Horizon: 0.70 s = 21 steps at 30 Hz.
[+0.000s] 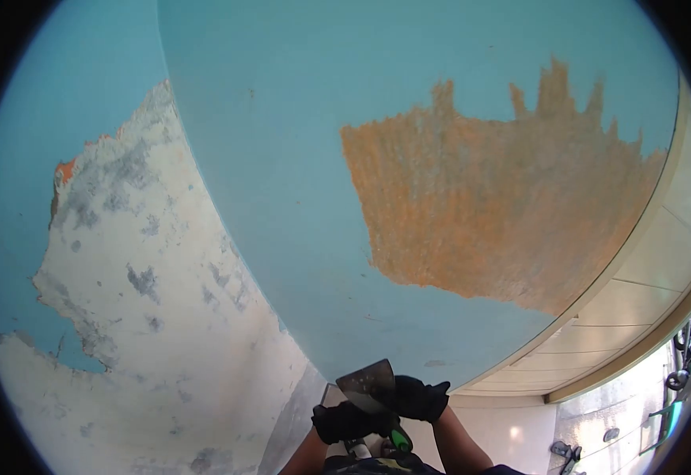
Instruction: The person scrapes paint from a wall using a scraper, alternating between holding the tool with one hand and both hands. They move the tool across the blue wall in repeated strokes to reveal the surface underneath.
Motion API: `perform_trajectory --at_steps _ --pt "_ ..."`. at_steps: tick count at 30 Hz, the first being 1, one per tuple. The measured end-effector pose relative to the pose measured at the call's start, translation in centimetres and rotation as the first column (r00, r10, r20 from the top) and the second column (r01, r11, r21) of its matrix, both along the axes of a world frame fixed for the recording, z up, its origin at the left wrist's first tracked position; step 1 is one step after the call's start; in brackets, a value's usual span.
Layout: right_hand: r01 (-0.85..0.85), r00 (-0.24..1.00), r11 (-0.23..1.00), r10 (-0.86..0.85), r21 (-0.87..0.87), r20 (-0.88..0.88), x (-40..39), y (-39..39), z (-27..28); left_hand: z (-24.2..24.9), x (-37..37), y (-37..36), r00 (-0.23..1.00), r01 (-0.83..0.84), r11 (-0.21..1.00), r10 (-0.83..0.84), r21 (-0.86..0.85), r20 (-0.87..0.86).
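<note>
Both my hands wear black gloves and are close together low in the view, in front of my body. Between them is a scraper with a broad, smeared metal blade tilted up to the left. Its green handle shows below the gloves. My left hand is closed just under the blade, around the upper handle. My right hand is curled against the blade's right edge, with its thumb sticking out; its fingertips are hidden. Ahead is a blue-painted wall with a rough orange-brown patch.
On the left, an adjoining wall bears a large whitish patch with grey blotches and ragged edges. Cream panels border the blue wall on the right. Dark footwear lies on the floor at lower right, with parked vehicles beyond.
</note>
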State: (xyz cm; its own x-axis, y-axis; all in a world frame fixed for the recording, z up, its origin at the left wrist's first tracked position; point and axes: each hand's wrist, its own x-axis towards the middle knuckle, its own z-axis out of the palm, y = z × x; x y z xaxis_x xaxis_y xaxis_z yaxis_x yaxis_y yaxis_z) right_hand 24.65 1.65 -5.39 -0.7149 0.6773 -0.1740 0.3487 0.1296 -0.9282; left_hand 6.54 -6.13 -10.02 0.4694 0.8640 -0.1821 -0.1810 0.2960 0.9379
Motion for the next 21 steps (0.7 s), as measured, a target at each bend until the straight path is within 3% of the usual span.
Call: perform_trajectory --at_steps 1,2,4,5,9,11,12,14,15,16,18,19,20,21 --pt "-0.007 0.999 0.998 0.009 -0.055 0.033 0.5 -0.6 0.9 1.8 1.0 -0.5 0.996 -0.022 0.99 0.033 -0.138 0.079" --pt "-0.01 1.0 0.998 0.011 -0.055 0.022 1.1 -1.4 1.5 3.4 1.9 -0.8 0.997 -0.026 0.99 0.036 -0.138 0.068" --pt "0.059 0.998 0.944 -0.061 -0.324 0.004 3.0 -2.7 2.2 5.6 3.7 -1.3 0.983 0.045 0.996 -0.03 0.076 -0.184" --pt "0.03 0.966 0.988 -0.068 -0.152 -0.249 4.2 -3.5 -1.4 2.1 4.0 -2.0 0.971 0.027 0.997 -0.008 0.077 -0.237" --pt "0.144 0.947 0.953 -0.211 -0.266 -0.243 8.9 -6.4 -3.1 2.4 7.5 -3.6 0.971 -0.085 0.983 0.118 0.162 -0.206" --pt "0.021 0.912 0.927 -0.172 -0.375 -0.373 11.5 -8.0 -1.9 0.0 8.5 -4.3 0.916 -0.214 0.96 0.261 0.181 -0.303" --pt "0.031 0.91 0.928 -0.18 -0.371 -0.373 12.2 -8.5 -1.0 0.6 9.2 -4.5 0.919 -0.203 0.962 0.252 0.185 -0.302" --pt "0.112 0.964 0.963 -0.164 -0.244 -0.207 13.6 -9.3 0.8 2.5 10.7 -4.6 0.817 -0.213 0.954 0.293 0.212 -0.497" --pt "0.129 0.963 0.963 -0.179 -0.238 -0.202 14.5 -9.7 0.6 3.7 11.5 -4.8 0.838 -0.174 0.925 0.32 0.338 -0.442" --pt "0.188 0.963 0.972 -0.21 -0.14 -0.168 15.5 -10.2 0.2 3.8 12.2 -4.8 0.847 -0.161 0.926 0.307 0.34 -0.434" --pt "0.256 0.957 0.966 -0.257 -0.03 -0.13 17.2 -10.9 0.3 4.0 13.4 -4.8 0.905 -0.26 0.928 0.331 0.268 -0.269" --pt "0.267 0.951 0.964 -0.263 0.0 -0.166 17.9 -11.2 0.4 3.8 13.7 -4.6 0.941 -0.311 0.942 0.324 0.126 -0.099" --pt "0.276 0.943 0.961 -0.264 0.031 -0.202 18.4 -11.4 0.6 3.8 14.3 -4.4 0.945 -0.3 0.945 0.313 0.129 -0.094" --pt "0.284 0.941 0.958 -0.272 0.035 -0.202 19.0 -11.5 0.9 4.0 14.8 -4.1 0.931 -0.36 0.927 0.348 0.109 0.115"
